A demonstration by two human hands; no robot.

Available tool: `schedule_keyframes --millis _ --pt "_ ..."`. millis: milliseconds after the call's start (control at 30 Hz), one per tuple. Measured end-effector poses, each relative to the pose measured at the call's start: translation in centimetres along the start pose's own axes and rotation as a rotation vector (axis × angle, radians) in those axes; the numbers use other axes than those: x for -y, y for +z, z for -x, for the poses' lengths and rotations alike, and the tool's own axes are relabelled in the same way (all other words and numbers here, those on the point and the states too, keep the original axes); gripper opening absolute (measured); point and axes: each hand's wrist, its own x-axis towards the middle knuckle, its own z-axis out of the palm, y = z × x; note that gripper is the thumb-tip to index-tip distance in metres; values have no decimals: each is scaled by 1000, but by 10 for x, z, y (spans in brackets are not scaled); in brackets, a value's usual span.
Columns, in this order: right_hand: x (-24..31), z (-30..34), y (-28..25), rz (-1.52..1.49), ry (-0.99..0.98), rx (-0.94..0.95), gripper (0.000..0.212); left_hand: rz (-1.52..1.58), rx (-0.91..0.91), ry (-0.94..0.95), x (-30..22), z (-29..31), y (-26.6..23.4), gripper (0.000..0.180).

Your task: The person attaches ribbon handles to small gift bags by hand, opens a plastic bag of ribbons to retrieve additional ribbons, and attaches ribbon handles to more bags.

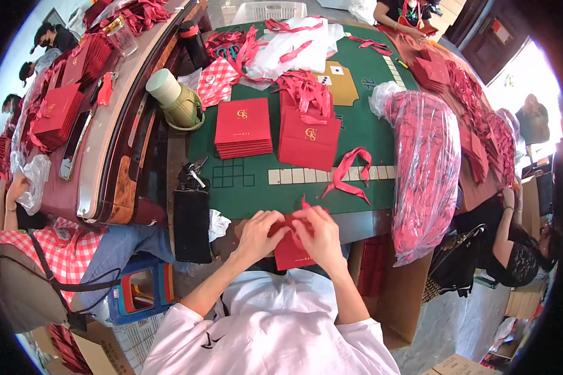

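Observation:
At the near edge of the green mat, a small red paper gift bag point(293, 256) is between my hands. My left hand point(258, 236) pinches the bag's upper left side, its fingers bent. My right hand point(321, 232) has thumb and fingers closed at the bag's top, where a short end of red ribbon point(304, 201) sticks up. The exact grip is partly hidden behind the fingers. Beyond them lie a neat stack of flat red gift bags point(243, 128) and another pile of bags point(308, 147) topped with ribbon handles. A loose red ribbon point(344, 178) curls at the right.
A plastic-wrapped bundle of red ribbons point(424, 169) fills the mat's right edge. Left stand a green flask point(178, 103) and a black pouch point(192, 225) with keys. An open cardboard box point(403, 300) is below right. Other people work at both side tables.

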Motion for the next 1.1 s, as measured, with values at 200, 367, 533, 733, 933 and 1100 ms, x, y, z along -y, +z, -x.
schedule_keyframes --millis 200,367,533,733,933,1100 --pt "-18 -18 -13 140 -22 285 14 -108 -36 250 -2 2 4 17" --pt "-42 -39 -21 -214 76 610 18 -130 -44 378 -1 5 2 16" --pt "-43 -39 -7 -311 74 598 12 -88 -51 381 1 -1 -1 15" --pt "-58 -39 19 -440 383 188 14 17 24 232 -1 -8 -6 16" --pt "-69 -49 18 -65 38 -115 22 120 53 -123 9 -4 2 15" --pt "-67 -37 9 267 254 -16 28 184 69 -287 17 -3 6 17"
